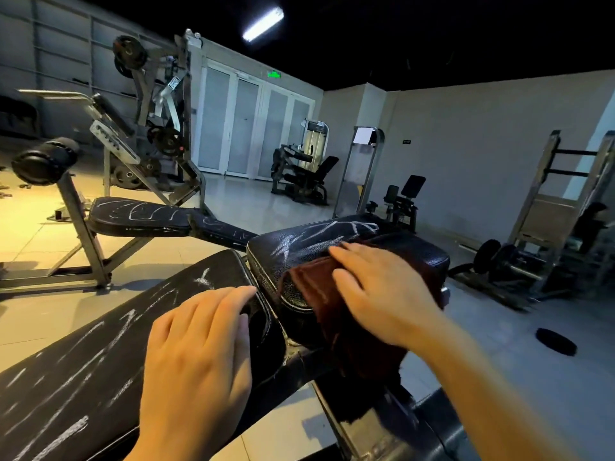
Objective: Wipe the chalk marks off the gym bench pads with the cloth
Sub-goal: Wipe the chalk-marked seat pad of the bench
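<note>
A black bench fills the foreground. Its long back pad (83, 361) is streaked with white chalk, and its smaller seat pad (299, 241) carries chalk scribbles on the far and left part. A dark brown cloth (319, 291) lies over the near edge of the seat pad and hangs down. My right hand (376, 294) presses flat on the cloth with fingers straight. My left hand (199, 354) rests flat on the end of the back pad, fingertips at its edge by the gap between the pads.
A second chalk-marked bench (139, 214) stands to the left behind, with a plate-loaded machine (156, 121) past it. Dumbbells (499, 257) and a rack (559, 201) are on the right. A black weight plate (556, 341) lies on the tiled floor.
</note>
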Demonstrator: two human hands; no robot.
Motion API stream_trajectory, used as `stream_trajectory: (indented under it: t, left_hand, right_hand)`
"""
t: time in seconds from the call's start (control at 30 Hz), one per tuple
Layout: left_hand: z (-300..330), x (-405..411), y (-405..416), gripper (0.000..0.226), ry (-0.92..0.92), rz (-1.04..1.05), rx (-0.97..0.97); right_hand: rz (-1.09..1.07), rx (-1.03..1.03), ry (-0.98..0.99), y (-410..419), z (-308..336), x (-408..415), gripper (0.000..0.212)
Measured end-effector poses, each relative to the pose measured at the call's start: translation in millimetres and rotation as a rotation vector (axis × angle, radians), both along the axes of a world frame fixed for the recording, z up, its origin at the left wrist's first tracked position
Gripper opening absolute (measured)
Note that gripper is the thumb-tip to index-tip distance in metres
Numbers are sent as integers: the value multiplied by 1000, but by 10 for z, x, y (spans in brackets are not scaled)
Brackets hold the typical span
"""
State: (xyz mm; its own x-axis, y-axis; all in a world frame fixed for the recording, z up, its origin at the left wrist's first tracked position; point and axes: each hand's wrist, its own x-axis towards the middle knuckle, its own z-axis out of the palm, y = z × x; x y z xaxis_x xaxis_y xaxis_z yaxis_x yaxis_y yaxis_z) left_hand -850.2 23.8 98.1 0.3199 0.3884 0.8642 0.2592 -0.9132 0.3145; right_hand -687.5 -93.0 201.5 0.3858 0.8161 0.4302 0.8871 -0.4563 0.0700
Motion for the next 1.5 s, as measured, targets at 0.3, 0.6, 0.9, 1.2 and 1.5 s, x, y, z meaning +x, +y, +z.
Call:
stream_trajectory:
  t: [0.3, 0.6, 0.9, 1.2, 1.5]
  left_hand:
    - [1, -42, 10, 35, -44, 1, -44]
    - [-13, -38, 15, 35, -13, -21, -8]
    - [10, -6, 4, 36, -13, 0, 41]
    - [-36, -63, 20, 38, -11, 39, 11]
    - [-56, -37, -17, 37, 21, 79, 80]
  right_hand:
    - [341, -112, -79, 193, -216, -437, 48]
    - [-307, -31, 163, -335, 263, 813, 56]
    - [72, 34, -58, 31, -121, -90, 64]
    - [516, 161, -550, -32, -549, 320, 52]
    - [222, 156, -512, -546, -292, 1178, 62]
